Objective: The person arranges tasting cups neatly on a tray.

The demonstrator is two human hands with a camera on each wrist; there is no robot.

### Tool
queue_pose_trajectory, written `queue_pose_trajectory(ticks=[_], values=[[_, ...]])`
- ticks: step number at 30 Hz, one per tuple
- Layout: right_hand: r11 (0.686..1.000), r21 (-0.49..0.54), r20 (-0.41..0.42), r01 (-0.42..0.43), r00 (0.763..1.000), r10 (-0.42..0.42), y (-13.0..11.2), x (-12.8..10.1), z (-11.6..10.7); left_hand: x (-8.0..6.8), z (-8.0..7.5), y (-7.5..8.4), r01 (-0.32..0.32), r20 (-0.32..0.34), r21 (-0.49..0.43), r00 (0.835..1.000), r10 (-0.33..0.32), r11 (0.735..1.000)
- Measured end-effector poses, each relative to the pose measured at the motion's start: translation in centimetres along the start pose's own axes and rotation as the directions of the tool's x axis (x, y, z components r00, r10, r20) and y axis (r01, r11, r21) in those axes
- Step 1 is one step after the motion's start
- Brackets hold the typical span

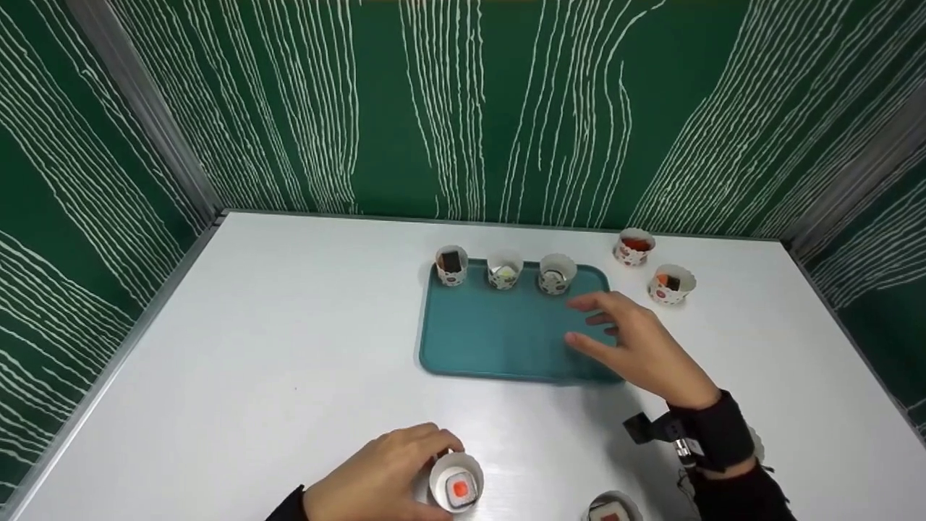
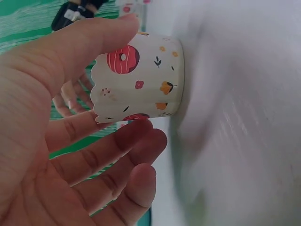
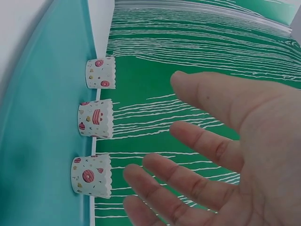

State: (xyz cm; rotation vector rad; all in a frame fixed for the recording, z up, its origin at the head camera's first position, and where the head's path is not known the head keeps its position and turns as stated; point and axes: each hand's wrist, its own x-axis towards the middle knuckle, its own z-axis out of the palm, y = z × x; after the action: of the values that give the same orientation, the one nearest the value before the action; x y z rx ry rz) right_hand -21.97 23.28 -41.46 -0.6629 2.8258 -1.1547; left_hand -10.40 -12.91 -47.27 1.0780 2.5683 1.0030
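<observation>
My left hand (image 1: 380, 474) holds a paper cup (image 2: 148, 92) near the front of the table, thumb on one side and fingers on the other. The cup has a scalloped rim and a donut and flower print. Inside it lies a white sushi roll piece (image 1: 461, 490) with an orange centre. Over the right part of a teal tray (image 1: 499, 336), my right hand (image 1: 633, 347) hovers with nothing in it, fingers spread and loosely bent. Along the tray's back edge stand three similar cups: a left cup (image 1: 453, 279), a middle cup (image 1: 503, 283) and a right cup (image 1: 553, 285).
Right of the tray stand a cup (image 1: 634, 259) with red contents and a cup (image 1: 666, 295) with orange and black contents. Another cup (image 1: 636, 509) is at the front edge, partly cut off. A green wall (image 1: 499, 108) with white streaks bounds the table's back.
</observation>
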Motion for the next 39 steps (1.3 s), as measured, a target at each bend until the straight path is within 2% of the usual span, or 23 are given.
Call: queue_pose_trajectory(ticks=[8,15,17,20,27,32,39], values=[[1.0,-0.005,-0.01,-0.002,1.0,0.002,-0.1,-0.4,-0.4,0.4,0.6,-0.3,-0.04,-0.021,0.023,0.999,0.04,0.999],[1.0,-0.002,-0.012,0.008,1.0,-0.008,-0.2,-0.4,-0.4,0.8,0.8,-0.5,-0.039,-0.04,-0.022,0.998,0.038,0.999],[1.0,0.003,-0.009,0.009,1.0,-0.009,-0.3,-0.4,-0.4,0.9,0.6,-0.5,-0.02,-0.051,-0.025,0.999,0.018,1.0],[1.0,0.006,-0.008,0.018,1.0,-0.018,-0.4,-0.4,-0.4,1.1,0.2,-0.4,0.005,-0.082,-0.013,0.997,-0.006,1.0],[1.0,0.024,0.004,0.011,1.0,-0.011,-0.6,-0.6,-0.5,2.1,-1.3,-0.7,0.006,-0.164,-0.008,0.986,-0.007,1.0],[0.999,0.029,0.003,0.021,1.0,-0.021,-0.8,-0.6,-0.4,3.5,-2.7,-0.6,0.046,-0.192,-0.039,0.98,-0.052,0.998],[1.0,0.013,0.001,0.008,1.0,-0.008,-0.8,-0.6,-0.6,6.1,-4.3,-0.1,-0.003,-0.283,-0.05,0.959,-0.011,0.999]])
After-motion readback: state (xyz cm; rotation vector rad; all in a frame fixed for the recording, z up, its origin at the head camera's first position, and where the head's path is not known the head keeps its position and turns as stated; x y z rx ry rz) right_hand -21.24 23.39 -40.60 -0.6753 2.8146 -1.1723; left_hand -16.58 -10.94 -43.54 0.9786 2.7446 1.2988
